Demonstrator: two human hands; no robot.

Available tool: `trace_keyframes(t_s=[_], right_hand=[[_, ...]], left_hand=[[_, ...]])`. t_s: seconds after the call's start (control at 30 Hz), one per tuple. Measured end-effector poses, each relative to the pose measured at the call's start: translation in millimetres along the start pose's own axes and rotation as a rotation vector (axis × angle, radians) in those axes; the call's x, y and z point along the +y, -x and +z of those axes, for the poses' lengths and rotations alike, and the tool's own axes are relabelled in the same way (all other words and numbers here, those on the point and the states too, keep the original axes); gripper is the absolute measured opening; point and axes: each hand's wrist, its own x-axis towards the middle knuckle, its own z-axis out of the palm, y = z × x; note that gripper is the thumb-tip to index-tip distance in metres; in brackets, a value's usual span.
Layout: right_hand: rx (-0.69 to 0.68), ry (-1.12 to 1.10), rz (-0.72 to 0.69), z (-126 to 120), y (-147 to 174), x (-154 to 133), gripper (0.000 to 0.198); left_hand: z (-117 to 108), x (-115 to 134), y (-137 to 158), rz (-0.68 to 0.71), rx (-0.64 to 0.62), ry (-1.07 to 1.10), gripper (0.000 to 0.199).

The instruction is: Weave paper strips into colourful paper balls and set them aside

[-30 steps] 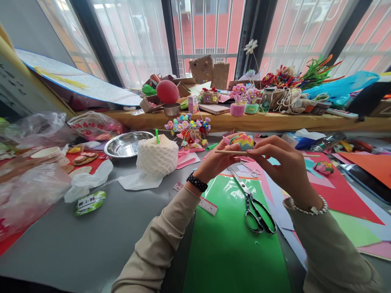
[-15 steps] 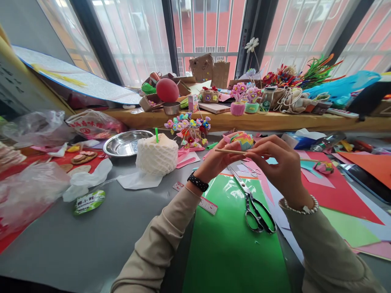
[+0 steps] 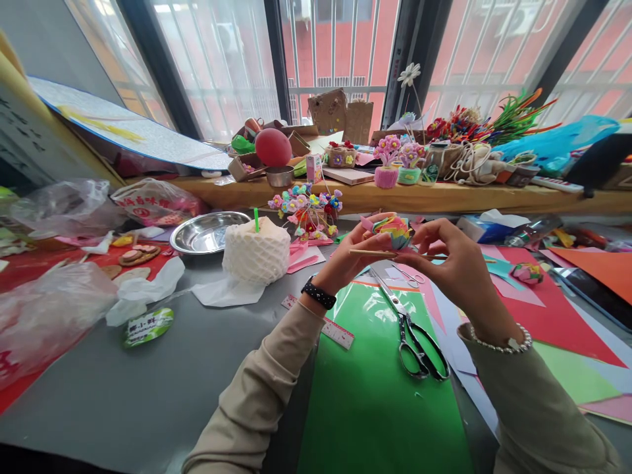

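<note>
My left hand [image 3: 345, 258] is closed around a multicoloured paper flower [image 3: 394, 230] with yellow, pink and teal folded layers. A thin wooden stick [image 3: 371, 253] lies across the left palm, just below the flower. Pinched fingers of my right hand [image 3: 447, 253] grip the stick near the flower's base; where its far end goes is hidden. Below both hands, large black-handled scissors [image 3: 409, 336] rest on a green sheet [image 3: 365, 401]. Small scissors [image 3: 413, 278] lie just behind them. A similar paper flower [image 3: 526, 272] sits on red paper to the right.
To the left stand a white netted coconut [image 3: 257, 253] with a green straw and a steel plate [image 3: 207, 232]. A ruler [image 3: 338, 333] lies beside the green sheet. Coloured papers [image 3: 567, 309] cover the right side. Craft flowers and boxes crowd the wooden ledge [image 3: 355, 195].
The paper flower has turned slightly between my hands and shows more of its side. My right hand and wrist have shifted slightly to the right and down. The view has moved a little.
</note>
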Motion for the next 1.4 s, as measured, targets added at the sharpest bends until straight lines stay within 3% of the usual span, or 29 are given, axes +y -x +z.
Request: trace_keyframes(t_s=[0.2, 0.37, 0.77, 1.1, 1.4], right_hand=[[-0.092, 0.106, 0.078, -2, -1, 1, 0.041], [-0.175, 0.207, 0.065, -4, -2, 2, 0.04], [-0.032, 0.137, -0.012, -6, -3, -4, 0.039], [-0.036, 0.221, -0.022, -7, -2, -4, 0.043], [-0.013, 0.145, -0.041, -4, 0, -7, 0.04]], left_hand=[[-1, 2, 2, 0.041, -0.03, -0.061, 0.047], [-1, 3, 2, 0.043, -0.032, -0.074, 0.047], [-1, 6, 2, 0.052, -0.058, -0.075, 0.046], [-1, 8, 4, 0.072, -0.133, -0.086, 0.042], [-2, 11, 7, 0.059, -0.123, -0.099, 0.046]])
